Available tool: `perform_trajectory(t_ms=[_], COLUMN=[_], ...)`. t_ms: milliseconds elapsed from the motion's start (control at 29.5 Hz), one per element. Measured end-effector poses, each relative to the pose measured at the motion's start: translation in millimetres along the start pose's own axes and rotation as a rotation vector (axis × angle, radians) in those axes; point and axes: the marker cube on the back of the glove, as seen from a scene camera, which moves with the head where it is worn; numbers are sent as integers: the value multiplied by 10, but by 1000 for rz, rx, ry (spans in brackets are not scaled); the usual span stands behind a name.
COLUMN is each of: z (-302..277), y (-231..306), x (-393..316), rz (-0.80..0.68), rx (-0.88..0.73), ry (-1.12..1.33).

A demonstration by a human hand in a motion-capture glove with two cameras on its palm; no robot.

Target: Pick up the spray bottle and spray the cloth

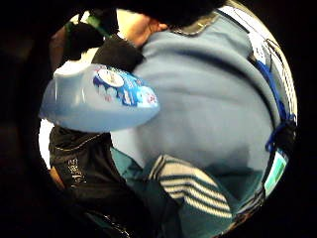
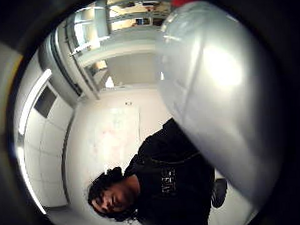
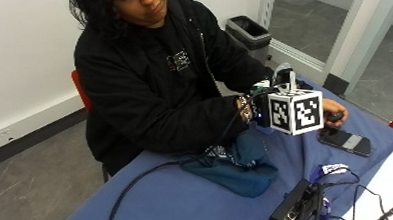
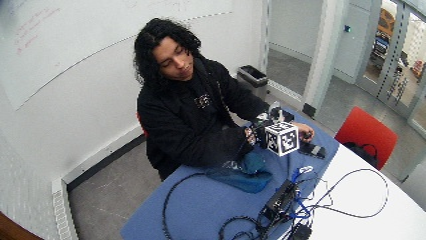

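Spray bottle (image 1: 99,101) gripped in gloved right hand (image 3: 253,108) above the teal cloth (image 3: 240,164); next, aim nozzle down and squeeze.

This looks like a small meeting room in an office. A big whiteboard (image 4: 100,35) hangs on the white wall. Glass doors (image 4: 393,55) open to a hallway. A black bin (image 3: 252,33) stands by the wall, and a red chair (image 4: 365,134) waits near the table (image 4: 200,205).

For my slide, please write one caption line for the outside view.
Seated person's gloved right hand lifts a spray bottle above a dark blue cloth on the blue table.
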Motion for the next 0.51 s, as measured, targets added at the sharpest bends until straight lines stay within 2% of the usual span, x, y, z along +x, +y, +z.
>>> perform_trajectory(t_ms=[169,305,508], z=[-133,-258,-333], y=[204,400,677], x=[-87,-220,-460], rz=[156,287,427], rx=[4,73,154], ry=[279,531,715])
